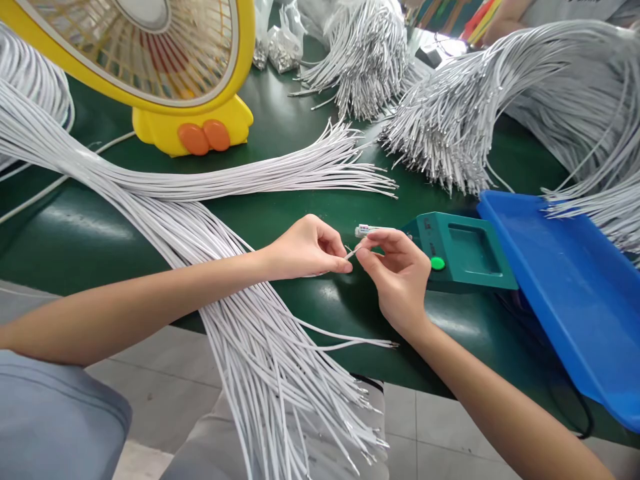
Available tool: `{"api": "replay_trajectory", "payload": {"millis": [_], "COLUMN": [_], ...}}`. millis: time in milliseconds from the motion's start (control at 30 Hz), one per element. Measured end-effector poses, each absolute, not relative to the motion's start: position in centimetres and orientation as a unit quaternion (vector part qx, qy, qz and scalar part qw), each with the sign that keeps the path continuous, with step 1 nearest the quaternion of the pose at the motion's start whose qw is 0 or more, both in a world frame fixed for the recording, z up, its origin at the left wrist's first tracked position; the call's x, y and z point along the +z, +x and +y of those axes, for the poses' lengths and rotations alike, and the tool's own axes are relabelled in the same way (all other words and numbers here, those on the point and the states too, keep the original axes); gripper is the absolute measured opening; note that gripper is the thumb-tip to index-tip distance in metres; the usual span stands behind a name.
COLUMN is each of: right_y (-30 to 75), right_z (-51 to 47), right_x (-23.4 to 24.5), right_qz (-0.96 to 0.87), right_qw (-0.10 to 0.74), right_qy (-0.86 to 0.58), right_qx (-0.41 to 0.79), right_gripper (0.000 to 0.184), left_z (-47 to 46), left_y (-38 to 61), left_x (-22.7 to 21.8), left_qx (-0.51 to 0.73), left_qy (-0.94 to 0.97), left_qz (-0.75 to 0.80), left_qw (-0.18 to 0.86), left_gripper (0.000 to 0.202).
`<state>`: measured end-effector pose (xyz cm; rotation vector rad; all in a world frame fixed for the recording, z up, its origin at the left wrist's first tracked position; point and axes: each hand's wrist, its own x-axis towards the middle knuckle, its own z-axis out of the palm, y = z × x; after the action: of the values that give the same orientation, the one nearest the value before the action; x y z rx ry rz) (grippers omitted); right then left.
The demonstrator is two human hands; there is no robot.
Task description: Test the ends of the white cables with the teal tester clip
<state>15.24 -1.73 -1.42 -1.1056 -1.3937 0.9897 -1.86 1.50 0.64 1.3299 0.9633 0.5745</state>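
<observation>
A short piece of white wire [352, 253] shows between the hands, above the table [320, 213]. The left hand [320, 250] clamps it between thumb and forefinger; the right hand [400, 267] pinches its other visible end, probably to steady it from both sides. What lies inside the curled fingers I cannot tell. Just beyond the right fingertips is a white tube [367, 231], near a green device [470, 250]. Under the left forearm a bundle [240, 293] drapes over the table edge, seemingly for easy reach.
</observation>
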Motion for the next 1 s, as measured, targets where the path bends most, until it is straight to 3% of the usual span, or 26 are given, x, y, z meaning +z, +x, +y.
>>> {"api": "replay_trajectory", "payload": {"millis": [300, 733, 1000], "right_y": [15.33, 15.18, 15.57], "right_z": [-1.51, -1.77, -1.08], "right_x": [-1.50, -1.33, -1.47], "right_qz": [-0.547, -0.567, -0.474], "right_qw": [0.512, 0.517, 0.501], "right_qy": [-0.445, -0.470, -0.454], "right_qx": [0.490, 0.437, 0.565], "right_gripper": [0.018, 0.024, 0.033], "left_z": [1.37, 1.34, 1.33], "left_y": [-1.65, -1.70, -1.80], "left_x": [0.86, 0.83, 0.33], "left_qx": [0.263, 0.274, 0.281], "left_qy": [0.584, 0.578, 0.580], "left_qz": [0.423, 0.426, 0.368], "left_qw": [0.641, 0.640, 0.670], "left_gripper": [0.012, 0.014, 0.012]}}
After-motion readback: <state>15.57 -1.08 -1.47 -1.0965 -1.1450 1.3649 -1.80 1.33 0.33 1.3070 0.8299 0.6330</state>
